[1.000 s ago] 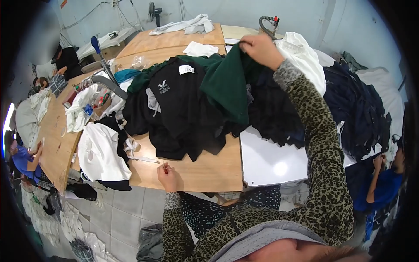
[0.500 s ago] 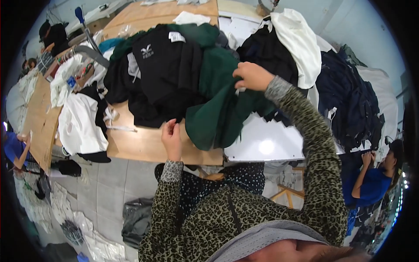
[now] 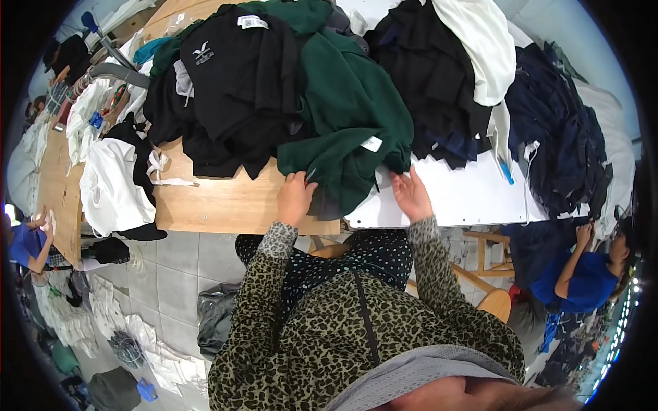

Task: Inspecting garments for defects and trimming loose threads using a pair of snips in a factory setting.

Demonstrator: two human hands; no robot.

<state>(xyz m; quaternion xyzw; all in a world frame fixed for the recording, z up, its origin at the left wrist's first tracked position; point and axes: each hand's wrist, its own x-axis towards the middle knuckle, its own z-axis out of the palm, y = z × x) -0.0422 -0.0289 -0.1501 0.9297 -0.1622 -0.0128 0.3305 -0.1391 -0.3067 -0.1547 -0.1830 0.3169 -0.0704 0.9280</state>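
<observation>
Soft dark-green cloth garment [image 3: 356, 89] lies rumpled in front of me, across light wood tabletop [image 3: 233, 205] and glossy white board [image 3: 459, 192]; its far end is hard to separate from the matte black garments [image 3: 236, 82]. My left hand [image 3: 296, 198], fingers drawn narrow, is at its near edge; grip unclear, thin thing there too small to identify. Right hand [image 3: 412, 195] is loosely spread by the hem. Crumpled dark plastic bag [image 3: 218, 318] below, contents hidden.

No wording can be made out tbh; a white winged logo [image 3: 203, 53] and white label [image 3: 253, 22] are seen on the black garment [image 3: 236, 96], a white tag [image 3: 371, 144] on the green garment [image 3: 349, 82].
</observation>
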